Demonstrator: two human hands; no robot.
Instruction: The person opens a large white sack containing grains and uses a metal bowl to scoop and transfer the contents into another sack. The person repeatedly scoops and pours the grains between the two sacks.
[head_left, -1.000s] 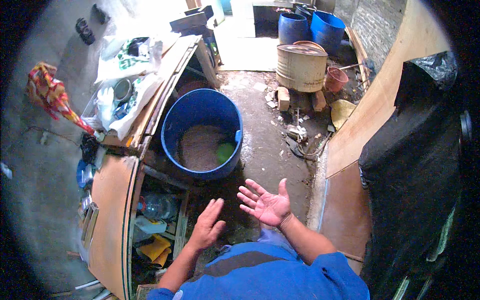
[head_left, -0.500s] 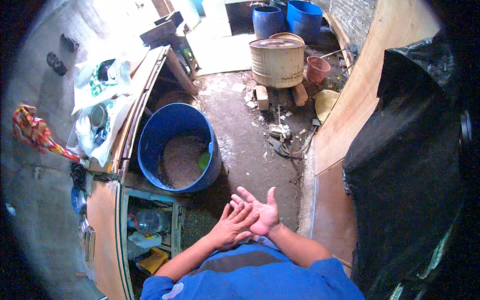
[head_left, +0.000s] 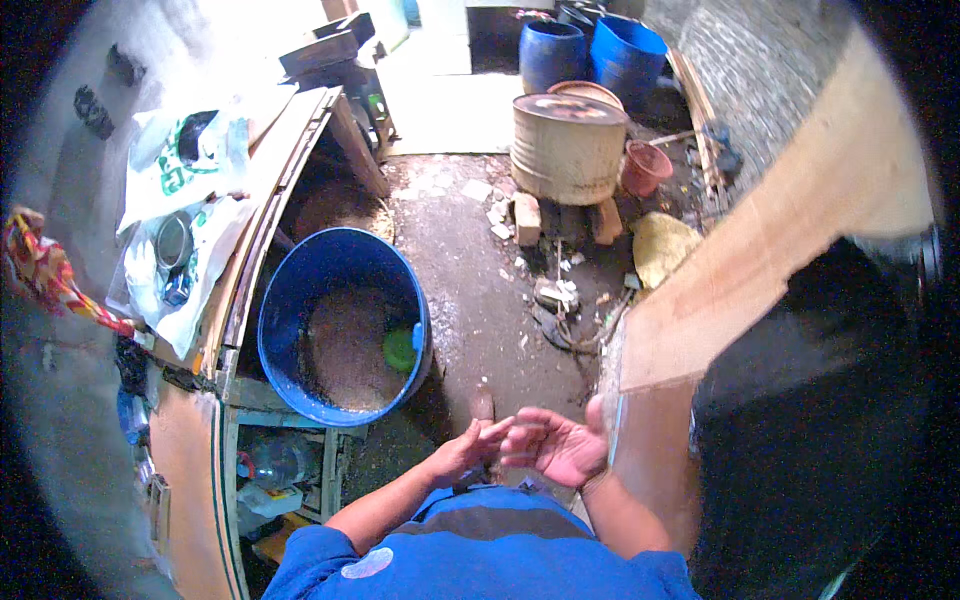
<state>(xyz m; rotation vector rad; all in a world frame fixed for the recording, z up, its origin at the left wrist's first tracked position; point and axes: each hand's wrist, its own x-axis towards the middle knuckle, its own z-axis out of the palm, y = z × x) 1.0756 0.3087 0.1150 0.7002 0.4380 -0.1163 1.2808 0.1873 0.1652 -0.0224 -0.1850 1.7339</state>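
A big, round, blue plastic barrel [head_left: 283, 335] sits ahead and left, holding brown stuff [head_left: 345, 345] and a round green thing [head_left: 401, 350]. The bare left hand [head_left: 465, 452], fingers straight and close together, is near the bare, palm-up right hand [head_left: 555, 448], fingers bent, thumb apart. I cannot tell if they touch. Slow, soft moves should work best.
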